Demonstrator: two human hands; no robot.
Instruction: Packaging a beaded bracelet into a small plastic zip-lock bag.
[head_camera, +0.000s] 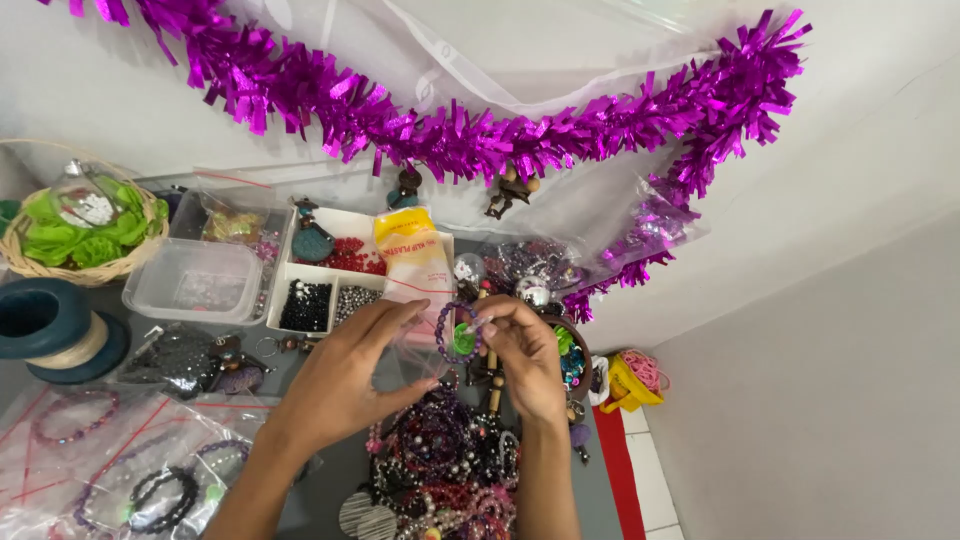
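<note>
Your two forearms rise from the bottom edge, and between them sits a heaped pile of dark, silver and red beaded bracelets (445, 460) on the grey table (330, 470). Above that pile your right hand (525, 355) pinches a small purple beaded bracelet with a green charm (458, 333) between thumb and fingertips, fingers closed firmly on the beads. Your left hand (345, 375) is just beside it, fingers drawn together on the edge of a small clear plastic bag (415, 350), thumb and forefinger shut on the film; the bracelet hangs right at the bag's mouth, between your two hands and above the table.

Flat clear packets holding bracelets (120, 460) lie to the left of your left arm, with red lines across them. Further back you have a white divided tray of red, black and silver beads (325, 275), a yellow-topped plastic packet (412, 255) leaning on its right side, and a clear lidded plastic box (195, 280) just left of the tray. A dark teal spool wound with pale cord (50, 325) sits at the far left, and behind it a woven basket with green pieces (85, 235). Shiny magenta tinsel garland (470, 135) runs along the white wall. A yellow container with pink cord (635, 380) stands at the right, beyond the table edge.
</note>
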